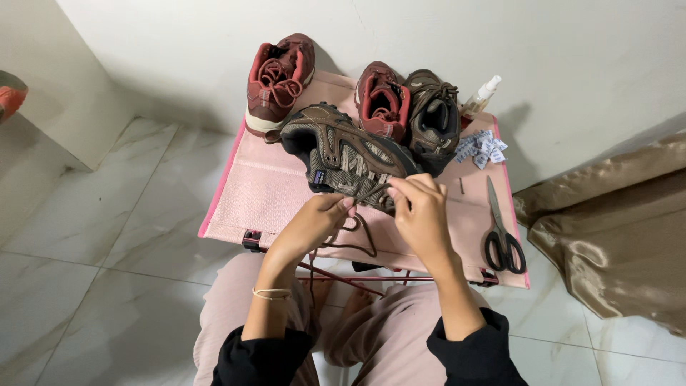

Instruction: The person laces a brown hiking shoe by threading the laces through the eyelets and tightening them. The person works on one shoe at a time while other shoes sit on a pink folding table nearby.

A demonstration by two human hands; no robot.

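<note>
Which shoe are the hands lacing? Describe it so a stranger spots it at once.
On the pink fabric folding table, it is the brown and tan mesh sneaker lying nearest the person. The left hand and right hand pinch its brown lace. The other shoes stand untouched behind it.

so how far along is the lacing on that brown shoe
Looks done: the dark red shoe at the back left shows laces tied. In hand: both the left hand and right hand work the brown lace at the brown shoe, its end hanging loose, so it's unfinished. Left: the second brown shoe and second red shoe; their lacing is hard to judge. Scissors lie unused.
</note>
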